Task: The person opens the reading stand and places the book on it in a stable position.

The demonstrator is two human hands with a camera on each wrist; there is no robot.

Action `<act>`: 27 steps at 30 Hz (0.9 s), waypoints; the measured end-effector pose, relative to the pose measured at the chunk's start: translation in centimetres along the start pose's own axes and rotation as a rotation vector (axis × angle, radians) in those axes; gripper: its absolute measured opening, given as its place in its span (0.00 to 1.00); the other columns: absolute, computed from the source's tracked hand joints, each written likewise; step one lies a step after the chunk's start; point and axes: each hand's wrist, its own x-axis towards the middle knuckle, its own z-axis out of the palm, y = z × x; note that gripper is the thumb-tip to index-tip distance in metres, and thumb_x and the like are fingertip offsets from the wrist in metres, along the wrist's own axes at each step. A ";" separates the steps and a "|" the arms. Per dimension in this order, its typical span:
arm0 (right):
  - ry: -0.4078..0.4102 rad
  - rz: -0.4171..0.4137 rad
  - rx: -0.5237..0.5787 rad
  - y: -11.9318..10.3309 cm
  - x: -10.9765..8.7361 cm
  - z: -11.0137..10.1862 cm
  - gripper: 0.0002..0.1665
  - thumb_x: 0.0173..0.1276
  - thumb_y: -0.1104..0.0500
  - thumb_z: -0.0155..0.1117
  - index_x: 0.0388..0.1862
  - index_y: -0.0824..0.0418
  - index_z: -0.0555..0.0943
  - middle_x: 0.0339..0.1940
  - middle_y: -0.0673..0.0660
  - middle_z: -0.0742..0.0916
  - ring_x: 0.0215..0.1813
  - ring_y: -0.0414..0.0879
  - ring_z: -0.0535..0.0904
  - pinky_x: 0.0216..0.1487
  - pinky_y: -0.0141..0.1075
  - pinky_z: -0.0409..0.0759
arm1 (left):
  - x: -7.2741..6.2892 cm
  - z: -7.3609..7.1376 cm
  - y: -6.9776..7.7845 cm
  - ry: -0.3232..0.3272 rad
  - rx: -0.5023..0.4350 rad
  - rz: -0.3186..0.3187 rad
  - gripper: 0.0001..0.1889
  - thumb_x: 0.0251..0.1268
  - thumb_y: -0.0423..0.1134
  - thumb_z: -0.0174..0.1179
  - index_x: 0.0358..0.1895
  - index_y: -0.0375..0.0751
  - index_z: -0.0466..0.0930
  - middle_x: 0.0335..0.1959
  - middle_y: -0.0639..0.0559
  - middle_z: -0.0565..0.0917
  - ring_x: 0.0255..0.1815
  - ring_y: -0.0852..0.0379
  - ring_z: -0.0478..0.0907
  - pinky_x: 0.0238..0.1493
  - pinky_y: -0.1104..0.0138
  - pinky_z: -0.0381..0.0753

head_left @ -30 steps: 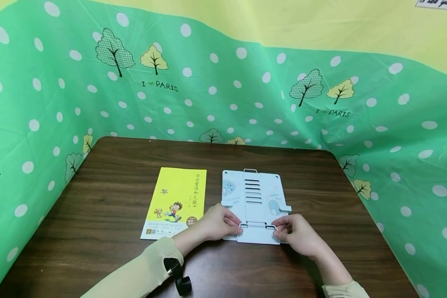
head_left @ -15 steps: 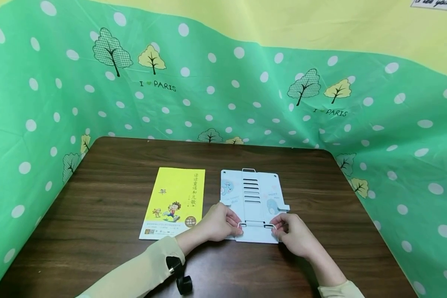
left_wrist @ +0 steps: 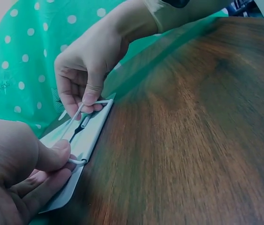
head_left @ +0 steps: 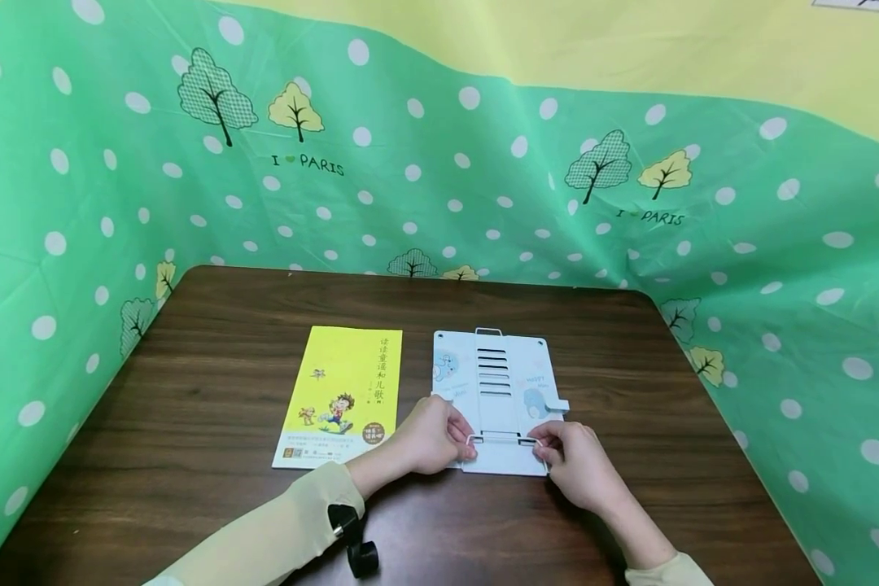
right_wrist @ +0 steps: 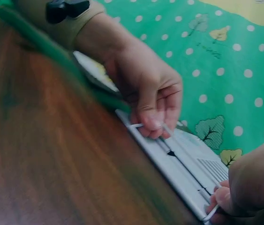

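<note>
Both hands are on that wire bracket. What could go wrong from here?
The wire bracket might twist if the left hand and right hand pull unevenly, since each pinches a different side. Fingers might get nipped, being so close to the book stand. The left forearm might nudge the yellow book, whose lower right corner it overlaps in the head view.

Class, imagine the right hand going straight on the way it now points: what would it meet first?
Most likely the pale stand: the right hand points inward and down over it, pinching its wire bar. The gap between hand and stand is hard to judge.
</note>
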 end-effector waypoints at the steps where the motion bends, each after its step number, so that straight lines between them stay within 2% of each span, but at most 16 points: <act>1: 0.007 -0.011 -0.001 0.0 -0.1 0.0 0.11 0.67 0.77 0.69 0.40 0.63 0.88 0.27 0.49 0.82 0.32 0.43 0.76 0.34 0.35 0.77 | -0.1 0.0 0.1 0.004 0.002 0.006 0.08 0.54 0.33 0.82 0.31 0.43 0.90 0.20 0.65 0.84 0.26 0.69 0.83 0.36 0.71 0.83; 10: 0.011 -0.100 0.053 0.8 -0.4 0.3 0.15 0.65 0.81 0.67 0.39 0.63 0.85 0.28 0.49 0.81 0.32 0.42 0.77 0.33 0.34 0.79 | -0.5 0.3 0.2 0.030 0.011 0.036 0.09 0.54 0.30 0.81 0.30 0.43 0.88 0.19 0.65 0.83 0.24 0.69 0.83 0.35 0.72 0.82; 16: 0.009 -0.141 0.066 1.4 -0.6 0.3 0.17 0.64 0.83 0.67 0.39 0.62 0.84 0.29 0.49 0.81 0.32 0.41 0.77 0.33 0.33 0.79 | -0.7 0.4 0.4 0.042 0.072 0.067 0.08 0.54 0.31 0.80 0.30 0.44 0.88 0.18 0.68 0.82 0.25 0.72 0.81 0.35 0.73 0.81; 21: 0.055 -0.230 0.042 1.6 -0.8 0.4 0.20 0.60 0.85 0.68 0.38 0.62 0.84 0.29 0.47 0.80 0.32 0.39 0.77 0.32 0.32 0.79 | -0.8 0.4 0.5 0.052 0.130 0.112 0.08 0.55 0.31 0.80 0.30 0.44 0.88 0.19 0.69 0.81 0.26 0.73 0.80 0.33 0.75 0.81; 27: 0.129 -0.336 -0.019 1.9 -1.2 0.4 0.22 0.56 0.85 0.72 0.38 0.61 0.84 0.31 0.45 0.80 0.33 0.38 0.77 0.33 0.32 0.79 | -1.1 0.6 0.8 0.054 0.178 0.133 0.09 0.58 0.32 0.79 0.31 0.46 0.87 0.20 0.70 0.81 0.26 0.74 0.79 0.34 0.75 0.80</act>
